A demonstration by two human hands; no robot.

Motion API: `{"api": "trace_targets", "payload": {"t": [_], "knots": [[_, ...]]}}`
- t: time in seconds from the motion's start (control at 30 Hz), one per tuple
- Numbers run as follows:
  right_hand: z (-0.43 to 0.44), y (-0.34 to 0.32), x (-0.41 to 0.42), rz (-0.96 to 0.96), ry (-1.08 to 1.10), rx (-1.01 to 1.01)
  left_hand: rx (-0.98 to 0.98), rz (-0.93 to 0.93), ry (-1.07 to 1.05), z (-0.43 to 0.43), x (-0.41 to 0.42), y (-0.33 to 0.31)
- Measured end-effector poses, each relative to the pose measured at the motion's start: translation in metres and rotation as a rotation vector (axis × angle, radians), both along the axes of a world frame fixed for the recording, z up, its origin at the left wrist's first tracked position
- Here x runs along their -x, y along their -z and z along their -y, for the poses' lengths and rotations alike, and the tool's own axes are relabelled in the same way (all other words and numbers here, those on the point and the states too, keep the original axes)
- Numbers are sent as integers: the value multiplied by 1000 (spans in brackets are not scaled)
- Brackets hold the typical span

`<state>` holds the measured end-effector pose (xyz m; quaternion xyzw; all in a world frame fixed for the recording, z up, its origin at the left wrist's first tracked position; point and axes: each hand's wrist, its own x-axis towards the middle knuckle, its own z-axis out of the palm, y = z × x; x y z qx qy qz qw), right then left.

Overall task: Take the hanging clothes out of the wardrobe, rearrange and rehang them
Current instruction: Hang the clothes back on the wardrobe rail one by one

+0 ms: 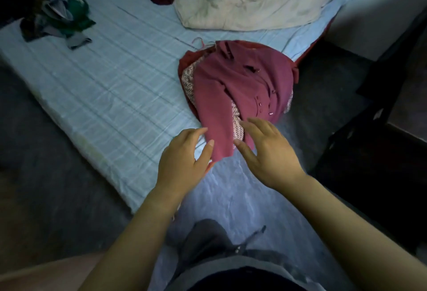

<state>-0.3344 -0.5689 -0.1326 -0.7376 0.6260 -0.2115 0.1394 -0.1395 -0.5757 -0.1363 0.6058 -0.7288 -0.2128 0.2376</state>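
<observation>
Cardigan [242, 83]: soft, light, floppy knit on the bed [104, 83] pile, probably best lifted by the shoulders. Left hand [184, 154] and right hand [268, 152] spread loosely at hem, gripping nothing.

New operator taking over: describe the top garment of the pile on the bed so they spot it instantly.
On the bed with the pale blue checked sheet, a clothes pile lies near the right edge, in front of the cream quilt. Its top piece is the magenta jacket with a collar and buttons, unlike the speckled pink-white knit and the red garment beneath.
</observation>
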Motion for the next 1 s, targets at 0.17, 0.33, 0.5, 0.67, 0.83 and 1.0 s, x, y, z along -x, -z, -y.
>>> {"api": "trace_targets", "payload": {"t": [0.17,0.33,0.5,0.67,0.83,1.0], "knots": [[113,18,14,30,-70,-48,-79,-31,-100,93,1,28],[238,16,44,1,-66,-67,-126,-57,-77,227,21,38],[354,9,87,-60,-41,-48,-96,46,-16,364,53,27],[455,30,125,-73,-91,-122,-140,56,14,458,82,44],[578,81,156,-141,-284,-237,-267,146,-102,535,96,101],[681,147,169,-157,-472,-387,-452,201,-266,585,107,171]]}}
